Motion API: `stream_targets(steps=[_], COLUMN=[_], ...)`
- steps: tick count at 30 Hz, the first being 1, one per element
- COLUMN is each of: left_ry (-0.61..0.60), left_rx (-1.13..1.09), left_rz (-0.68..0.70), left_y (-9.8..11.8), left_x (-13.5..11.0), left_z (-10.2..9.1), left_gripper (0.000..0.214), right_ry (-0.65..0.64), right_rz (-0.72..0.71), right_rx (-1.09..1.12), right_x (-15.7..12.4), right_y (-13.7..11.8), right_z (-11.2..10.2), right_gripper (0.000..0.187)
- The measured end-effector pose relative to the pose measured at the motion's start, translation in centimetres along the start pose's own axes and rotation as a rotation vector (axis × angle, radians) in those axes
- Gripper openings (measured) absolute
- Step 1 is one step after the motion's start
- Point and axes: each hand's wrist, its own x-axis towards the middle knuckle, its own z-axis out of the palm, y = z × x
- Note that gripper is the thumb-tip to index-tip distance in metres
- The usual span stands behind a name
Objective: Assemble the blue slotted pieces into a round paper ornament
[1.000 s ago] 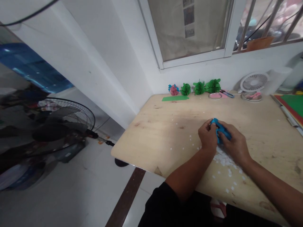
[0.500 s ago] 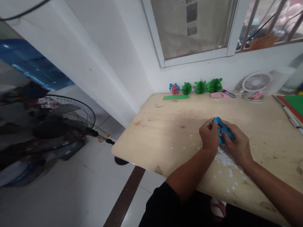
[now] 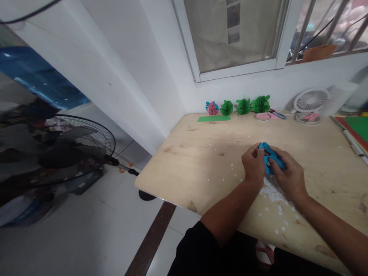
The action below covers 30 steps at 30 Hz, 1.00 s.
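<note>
Above the tabletop, both hands meet on a folded blue paper craft piece (image 3: pixel 271 158). My left hand (image 3: pixel 254 163) pinches its left end between thumb and fingers. Wrapped round the right side of the same piece is my right hand (image 3: pixel 290 177), its thumb pressing on the near face. A gap shows between the layers of the blue paper; the far side is hidden by my fingers. Under the hands lies a scatter of small white paper bits (image 3: pixel 271 193) on the wooden table (image 3: pixel 184 161).
Along the wall stand a pink paper figure (image 3: pixel 212 108) and several green ones (image 3: pixel 243 106), with a green strip (image 3: pixel 214 118) in front. Further right are a tape ring (image 3: pixel 263 116), a blue cutter (image 3: pixel 277 114) and a small white fan (image 3: pixel 312 100). A floor fan (image 3: pixel 83 142) stands left.
The blue paper piece has shifted very slightly in my fingers, its near face turned a little more open. Both hands keep their hold in almost the same place.
</note>
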Motion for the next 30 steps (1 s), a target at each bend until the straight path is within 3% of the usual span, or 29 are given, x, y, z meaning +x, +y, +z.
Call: stream_targets(steps=[7,20,30], left_ry=[-0.062,-0.1,-0.208], left_rx=[0.327,0.657,0.736], left_rz=[0.178,0.369,0.418], left_y=[0.5,1.1,2.3], left_x=[-0.6,-1.4,-2.1], left_z=[-0.6,-1.0,-1.0], left_gripper=[0.03,0.037,0.046], right_ry=[-0.032,-0.028,-0.066], right_rz=[-0.056,-0.188,-0.342], right_rx=[-0.032,-0.076,-0.157], right_x=[0.0,-0.2,-0.4], right_y=[0.3,0.3,0.6], right_z=[0.1,0.3,0.2], right_gripper=[0.039,0.046,0.068])
